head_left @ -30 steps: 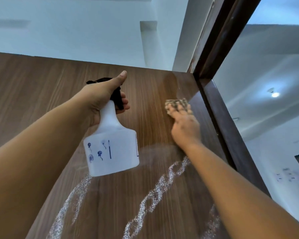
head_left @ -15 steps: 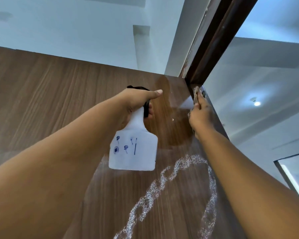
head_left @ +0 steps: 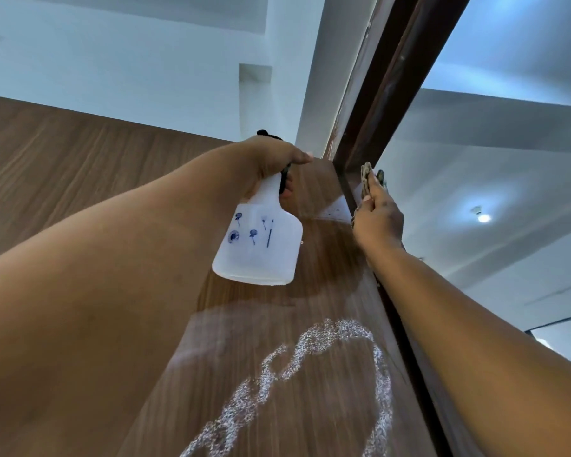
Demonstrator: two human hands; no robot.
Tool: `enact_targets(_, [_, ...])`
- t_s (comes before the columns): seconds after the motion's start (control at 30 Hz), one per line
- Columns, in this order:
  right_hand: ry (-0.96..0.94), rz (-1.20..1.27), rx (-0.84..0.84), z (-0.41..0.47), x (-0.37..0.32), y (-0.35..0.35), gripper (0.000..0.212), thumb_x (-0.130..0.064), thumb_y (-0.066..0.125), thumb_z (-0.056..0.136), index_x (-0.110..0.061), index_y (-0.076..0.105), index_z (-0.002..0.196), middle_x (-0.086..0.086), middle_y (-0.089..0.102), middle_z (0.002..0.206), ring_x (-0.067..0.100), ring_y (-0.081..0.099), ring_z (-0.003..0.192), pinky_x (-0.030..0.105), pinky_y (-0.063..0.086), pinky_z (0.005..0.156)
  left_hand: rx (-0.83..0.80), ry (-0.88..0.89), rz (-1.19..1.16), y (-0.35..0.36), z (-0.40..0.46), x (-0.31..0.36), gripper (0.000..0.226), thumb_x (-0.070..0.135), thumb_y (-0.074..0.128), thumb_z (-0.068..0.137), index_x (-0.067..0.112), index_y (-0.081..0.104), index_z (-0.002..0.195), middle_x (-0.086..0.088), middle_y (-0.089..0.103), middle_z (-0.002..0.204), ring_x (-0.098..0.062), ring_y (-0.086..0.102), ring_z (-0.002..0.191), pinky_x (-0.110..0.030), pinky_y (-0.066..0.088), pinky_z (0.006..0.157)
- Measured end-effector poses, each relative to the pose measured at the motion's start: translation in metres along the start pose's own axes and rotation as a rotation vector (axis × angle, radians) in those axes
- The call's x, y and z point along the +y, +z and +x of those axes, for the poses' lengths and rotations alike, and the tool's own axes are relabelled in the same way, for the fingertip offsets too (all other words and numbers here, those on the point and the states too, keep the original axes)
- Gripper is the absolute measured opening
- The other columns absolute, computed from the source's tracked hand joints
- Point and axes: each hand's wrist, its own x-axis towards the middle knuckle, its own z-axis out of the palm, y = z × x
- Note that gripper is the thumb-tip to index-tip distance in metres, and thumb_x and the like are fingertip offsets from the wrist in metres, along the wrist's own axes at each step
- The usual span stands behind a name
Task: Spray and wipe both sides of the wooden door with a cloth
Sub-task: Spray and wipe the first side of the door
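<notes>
The wooden door (head_left: pixel 80 166) fills the lower left, seen from below up to its top edge. White foamy spray trails (head_left: pixel 310 367) curl across its lower face. My left hand (head_left: pixel 271 159) grips the neck of a white spray bottle (head_left: pixel 261 245) with a black trigger head, held close to the door near its upper right corner. My right hand (head_left: pixel 378 219) presses a patterned cloth (head_left: pixel 366 179) flat against the door's right edge near the top, fingers straight along it.
A dark brown door frame (head_left: pixel 393 87) runs diagonally up from the door's top right corner. White walls and ceiling lie behind, with a lit ceiling lamp (head_left: pixel 483 217) to the right. A dark-framed opening shows at the lower right.
My right hand has slid the cloth from the door face to its right edge, near the top corner. My left hand has carried the bottle up and right.
</notes>
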Motion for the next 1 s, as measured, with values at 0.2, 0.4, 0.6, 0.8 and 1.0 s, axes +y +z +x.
enact_targets(0.2, [-0.11, -0.038, -0.04, 0.007, 0.003, 0.001, 0.046, -0.016, 0.035, 0.106, -0.028, 0.036, 0.15, 0.005, 0.037, 0.155, 0.025, 0.038, 0.14, 0.039, 0.038, 0.113, 0.063, 0.008, 0.093, 0.01, 0.016, -0.007, 0.05, 0.046, 0.065, 0.094, 0.005, 0.06, 0.124, -0.007, 0.056, 0.074, -0.019, 0.055, 0.063, -0.031, 0.054, 0.066])
enact_targets(0.4, [-0.542, -0.231, -0.362, -0.018, -0.011, 0.047, 0.047, -0.025, 0.021, 0.105, -0.021, 0.041, 0.147, 0.012, 0.037, 0.154, 0.028, 0.034, 0.143, 0.033, 0.027, 0.116, 0.145, 0.061, -0.165, -0.002, 0.021, -0.013, 0.039, 0.04, 0.072, 0.091, 0.008, 0.055, 0.104, -0.007, 0.054, 0.069, -0.018, 0.056, 0.054, -0.029, 0.053, 0.055])
enact_targets(0.6, [-0.615, -0.224, -0.572, 0.015, -0.036, 0.082, 0.049, -0.026, 0.037, 0.104, -0.017, 0.031, 0.152, 0.008, 0.02, 0.162, 0.028, 0.013, 0.15, 0.048, 0.021, 0.119, 0.113, 0.06, -0.195, -0.013, 0.011, -0.014, 0.034, 0.031, 0.069, 0.094, 0.009, 0.043, 0.088, -0.004, 0.046, 0.048, -0.016, 0.047, 0.038, -0.025, 0.045, 0.047])
enact_targets(0.8, [-0.382, -0.457, -0.365, 0.1, 0.003, 0.07, 0.052, -0.016, 0.027, 0.105, -0.021, 0.02, 0.156, 0.006, 0.013, 0.164, 0.023, 0.006, 0.151, 0.038, 0.009, 0.123, 0.106, 0.033, -0.197, -0.012, -0.018, -0.025, 0.031, 0.035, 0.067, 0.095, 0.012, 0.048, 0.087, -0.004, 0.045, 0.063, -0.014, 0.048, 0.047, -0.019, 0.047, 0.045])
enact_targets(1.0, [-0.509, -0.501, -0.383, 0.082, -0.046, 0.111, 0.054, -0.015, 0.03, 0.098, -0.025, 0.034, 0.151, 0.007, 0.028, 0.159, 0.03, 0.016, 0.148, 0.051, 0.018, 0.119, 0.167, 0.057, -0.234, -0.018, -0.034, -0.035, 0.027, 0.034, 0.063, 0.097, 0.011, 0.049, 0.097, -0.004, 0.044, 0.069, -0.014, 0.046, 0.055, -0.017, 0.046, 0.044])
